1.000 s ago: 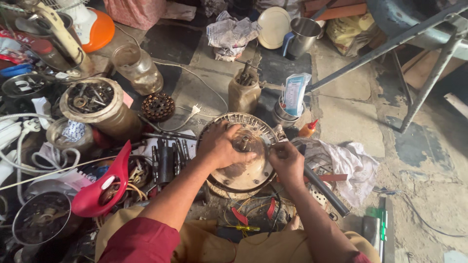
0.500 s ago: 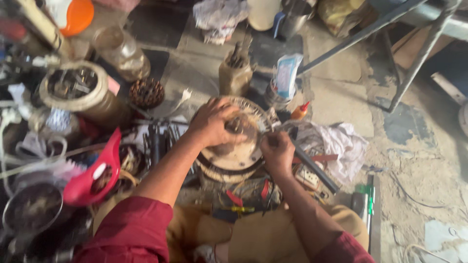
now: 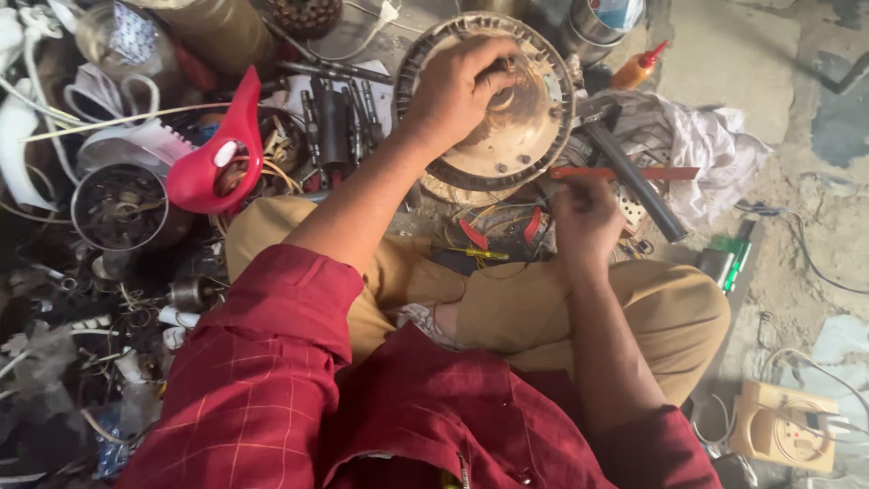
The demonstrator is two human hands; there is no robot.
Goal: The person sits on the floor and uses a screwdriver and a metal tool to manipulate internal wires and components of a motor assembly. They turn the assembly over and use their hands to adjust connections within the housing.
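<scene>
A round metal motor housing with a ribbed rim lies on the floor in front of my crossed legs. My left hand rests on top of it, fingers curled over its centre hub. Lower right of it, my right hand grips a thin red flat tool that points sideways to the right. A black rod lies under the tool, beside the housing.
A red funnel-like plastic piece and a round tin of parts sit at left among wires and sockets. Red-handled pliers lie near my knee. White cloth at right, a beige meter lower right, an orange-tipped bottle above.
The camera has tilted down and closer. My right hand left the housing's edge, dropped toward my knee and now holds the red tool; my left hand stays on the housing.
</scene>
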